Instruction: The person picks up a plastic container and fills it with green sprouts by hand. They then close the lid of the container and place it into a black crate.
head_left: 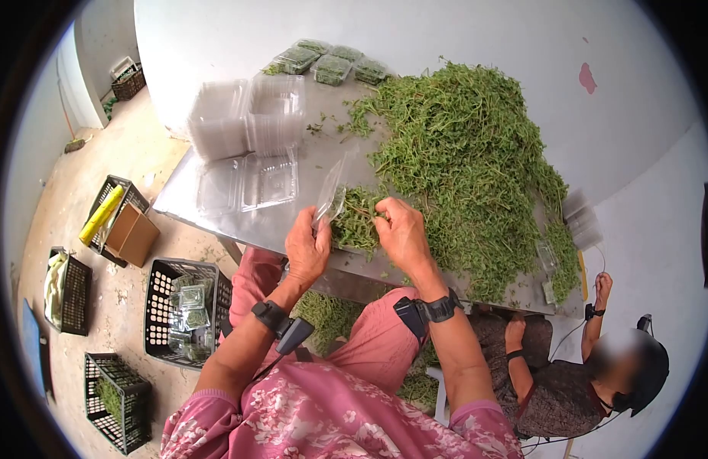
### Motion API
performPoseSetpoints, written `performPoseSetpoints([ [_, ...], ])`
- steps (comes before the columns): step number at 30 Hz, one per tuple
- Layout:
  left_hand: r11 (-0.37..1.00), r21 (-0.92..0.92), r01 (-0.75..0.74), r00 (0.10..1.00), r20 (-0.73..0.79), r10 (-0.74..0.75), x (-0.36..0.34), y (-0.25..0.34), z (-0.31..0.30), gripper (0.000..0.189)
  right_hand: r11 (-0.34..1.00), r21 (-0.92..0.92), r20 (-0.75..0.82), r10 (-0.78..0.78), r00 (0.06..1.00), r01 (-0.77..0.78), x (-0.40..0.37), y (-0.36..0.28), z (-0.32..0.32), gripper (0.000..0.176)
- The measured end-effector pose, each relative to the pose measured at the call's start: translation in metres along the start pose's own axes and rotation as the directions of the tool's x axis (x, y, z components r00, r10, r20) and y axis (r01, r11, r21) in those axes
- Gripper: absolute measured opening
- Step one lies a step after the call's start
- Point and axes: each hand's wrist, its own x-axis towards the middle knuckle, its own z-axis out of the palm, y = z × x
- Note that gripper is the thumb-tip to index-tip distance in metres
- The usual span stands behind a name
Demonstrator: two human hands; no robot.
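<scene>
My left hand point(308, 243) is closed on the edge of a clear plastic clamshell box point(332, 191), which stands open and tilted at the table's near side. Across from it, my right hand point(404, 236) pinches some green sprigs point(362, 203) beside the box. Loose greens point(355, 232) lie between the two hands. A large heap of leafy greens point(461, 161) spreads over the table just beyond and to the right of my right hand. Part of the box is hidden by my left fingers and the greens.
Stacked empty clamshells point(247, 118) stand on the metal table point(182, 191) at left; filled boxes point(331, 69) sit at the back. A black crate point(159, 306) on the floor holds packed boxes. A co-worker point(556, 398) sits at right. More crates stand at left.
</scene>
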Motion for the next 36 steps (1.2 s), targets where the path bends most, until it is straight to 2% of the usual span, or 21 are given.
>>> performPoseSetpoints([
  [3,1.000,-0.012,0.017,1.000,0.008,-0.017,0.000,-0.001,0.001,0.023,0.998,-0.050,-0.044,-0.038,0.998,0.036,0.008,0.004,0.001,0.019],
  [6,1.000,-0.003,0.015,1.000,0.000,-0.015,0.000,-0.002,0.001,0.023,0.990,-0.137,0.013,0.038,0.999,-0.036,0.012,0.007,0.005,0.019],
  [9,1.000,0.005,-0.001,1.000,-0.013,0.001,0.000,0.000,0.001,0.023,0.993,-0.115,0.055,-0.002,0.998,0.008,0.014,0.017,0.014,0.020],
  [12,0.997,0.026,-0.075,0.996,-0.053,0.076,0.000,-0.002,0.003,0.022,0.995,-0.102,0.052,0.001,0.999,0.005,0.015,0.016,0.016,0.020],
  [15,1.000,-0.009,0.022,1.000,0.009,-0.022,0.000,0.002,-0.001,0.024,0.995,-0.092,0.029,-0.024,0.999,0.027,0.016,0.018,0.019,0.020],
  [18,1.000,0.009,-0.004,1.000,-0.005,0.004,0.000,0.000,0.000,0.023,0.984,-0.171,0.048,0.049,0.998,-0.040,0.013,0.017,0.022,0.019],
  [21,1.000,-0.006,0.008,1.000,0.003,-0.008,0.000,0.002,-0.001,0.023,0.929,-0.369,0.055,0.064,0.996,-0.039,0.010,0.012,0.021,0.018],
  [24,0.998,0.023,-0.065,0.997,-0.047,0.066,0.000,-0.001,0.002,0.021,0.911,-0.409,0.057,0.086,0.995,-0.055,0.007,0.009,0.021,0.017],
  [30,1.000,0.000,0.005,1.000,0.000,-0.005,0.000,-0.001,0.000,0.023,0.909,-0.417,0.101,0.048,0.994,-0.001,0.008,0.008,0.022,0.013],
  [33,1.000,0.000,0.008,1.000,0.003,-0.008,0.000,0.000,0.000,0.023,0.906,-0.422,0.108,0.075,0.991,-0.022,0.012,0.007,0.021,0.010],
  [36,1.000,-0.007,0.023,1.000,0.010,-0.023,0.000,0.002,-0.001,0.023,0.899,-0.416,0.144,0.215,0.966,-0.138,0.023,0.001,0.018,0.007],
])
